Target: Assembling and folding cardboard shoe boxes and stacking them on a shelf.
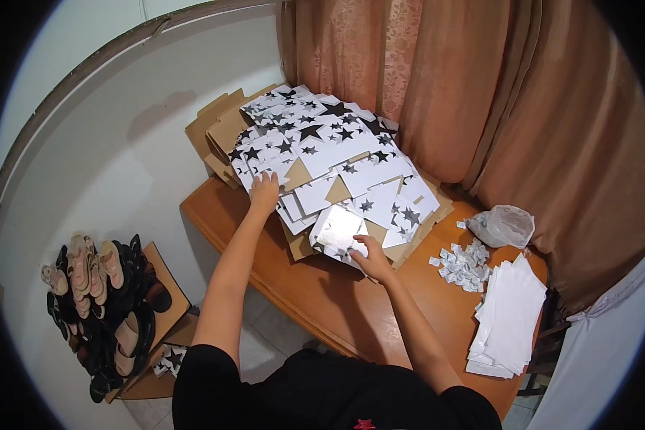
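Note:
A large pile of flat cardboard box blanks (337,154), white with black and grey stars, lies on the brown wooden table (337,315). At the pile's left near edge, my left hand (264,192) rests with its fingers stretched onto a starred blank. My right hand (370,256) grips the near edge of a starred box blank (339,231) whose white face shines in the light. Its thumb and fingers sit on that edge; the fingertips underneath are hidden. Plain brown undersides of other blanks show along the pile's sides.
On the right of the table are a clear plastic bag (505,226), many small white packets (462,265) and a stack of white paper sheets (507,315). Shoes (107,301) are heaped at the lower left. Brown curtains (444,86) hang behind the table.

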`<state>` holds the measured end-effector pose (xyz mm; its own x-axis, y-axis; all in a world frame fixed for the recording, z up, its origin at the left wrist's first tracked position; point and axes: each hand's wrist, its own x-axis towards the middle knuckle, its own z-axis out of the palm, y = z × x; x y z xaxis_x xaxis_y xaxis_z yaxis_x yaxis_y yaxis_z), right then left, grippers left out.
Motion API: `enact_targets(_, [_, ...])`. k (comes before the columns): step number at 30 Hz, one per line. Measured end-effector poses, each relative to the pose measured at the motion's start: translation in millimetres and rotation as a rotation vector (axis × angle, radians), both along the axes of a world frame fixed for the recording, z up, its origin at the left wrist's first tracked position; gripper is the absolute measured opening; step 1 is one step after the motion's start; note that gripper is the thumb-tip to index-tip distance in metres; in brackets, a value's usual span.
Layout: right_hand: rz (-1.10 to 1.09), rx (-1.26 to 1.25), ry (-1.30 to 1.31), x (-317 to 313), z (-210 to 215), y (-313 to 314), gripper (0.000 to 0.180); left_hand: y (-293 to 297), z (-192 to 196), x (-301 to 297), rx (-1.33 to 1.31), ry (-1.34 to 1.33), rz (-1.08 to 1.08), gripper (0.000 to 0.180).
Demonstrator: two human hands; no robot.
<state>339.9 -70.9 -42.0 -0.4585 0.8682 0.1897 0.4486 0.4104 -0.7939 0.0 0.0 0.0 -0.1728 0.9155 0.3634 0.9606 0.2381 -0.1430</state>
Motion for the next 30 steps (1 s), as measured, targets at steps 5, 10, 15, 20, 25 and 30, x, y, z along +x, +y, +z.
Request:
enact_targets(5, [-0.022, 0.034, 0.092, -24.2, 4.4, 22.0, 0.045, -1.6, 69.8, -2.6, 0.330, -0.396, -0.296, 0.013])
enact_targets(10, [-0.101, 0.068, 0.119, -32.0, 13.1, 26.0, 0.052, -22.9, 104.3, 13.2, 0.619, -0.693, -0.378, 0.020])
enact_targets(15, [-0.279, 0.012, 0.387, -29.2, 42.9, 31.7, 0.065, -33.5, 113.5, 13.4, 0.665, -0.980, -0.476, 0.029])
enact_targets(20, [-0.841, 0.004, 0.243, 7.8, 64.9, 39.5, 0.091, -64.7, 143.2, 65.5, 0.689, -1.524, -0.759, 0.031])
enact_targets(25, [-0.990, -0.014, 0.074, 50.0, 33.8, -9.3, 0.063, -77.6, 140.6, 104.7, 0.549, -1.852, -0.939, 0.032])
enact_targets(30, [-0.853, -0.178, 0.162, 69.6, 30.7, -84.9, 0.032, -77.6, 126.4, 135.9, 0.282, -2.086, -1.154, 0.030])
